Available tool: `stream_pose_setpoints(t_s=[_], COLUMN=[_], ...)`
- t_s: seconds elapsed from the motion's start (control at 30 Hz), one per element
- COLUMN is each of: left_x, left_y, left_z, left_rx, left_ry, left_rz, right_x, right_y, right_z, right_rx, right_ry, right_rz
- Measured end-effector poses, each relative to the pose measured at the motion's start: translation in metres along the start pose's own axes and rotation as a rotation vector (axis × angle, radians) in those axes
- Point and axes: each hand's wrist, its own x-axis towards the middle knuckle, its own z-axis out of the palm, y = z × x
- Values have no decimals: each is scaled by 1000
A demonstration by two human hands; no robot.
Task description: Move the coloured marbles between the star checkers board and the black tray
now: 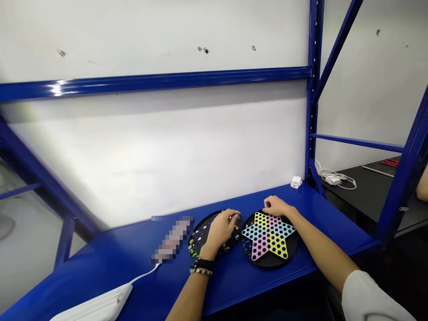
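Observation:
A black round tray [204, 222] with marbles of several colours lies on the blue shelf. My left hand [220, 228] is over its right part, thumb and forefinger apart, no marble visible in them. To the right sits a Chinese checkers board [268, 232], a black disc with a yellow, pink and blue star full of dark holes. Blue marbles [246, 245] lie along its left rim. My right hand [275, 206] is at the board's far edge, fingers curled and pressed together. Whatever those fingertips hold, if anything, is hidden.
Left of the tray lies a blurred-out flat object [174, 238] with a white cable leading to a white device [96, 305]. A white charger plug [296, 182] stands at the back right corner. Blue metal posts [311, 89] and a white wall bound the shelf.

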Motion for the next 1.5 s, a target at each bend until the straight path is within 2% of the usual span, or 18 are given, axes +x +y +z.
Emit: stream_pose_setpoints(t_s=[0.17, 0.27, 0.4, 0.5, 0.7, 0.8, 0.9, 1.0, 1.2, 1.5], left_x=[-6, -9, -10, -11, -11, -10, -7, -5, -1, -1], left_y=[-17, -15, -7, -6, -5, -6, -14, -24, -26, -21], left_z=[-22, -28, -25, -20, -20, -20, -19, -16, -8, -4], left_rx=[1, -42, -134, -111, -88, -79, 16, 120, 190, 195], left_ry=[-26, -143, -359, -417, -398, -254, -52, 30, -62, -138], left_rz=[-118, -75, 40, 71, 59, 19, -123, -211, -217, -106], right_x=[2, 3, 4, 4, 5, 7, 7, 7, 6, 7], right_y=[1, 3, 5, 6, 9, 11, 12, 12, 9, 11], right_z=[1, 2, 2, 2, 4, 5, 5, 6, 5, 6], right_rx=[2, 4, -4, -15, -19, -12, -1, 11, 2, -2], right_ry=[3, 15, 13, 20, 24, 22, 10, 4, 9, 14], right_rz=[7, -11, -18, -29, -34, -33, -28, -28, -9, -36])
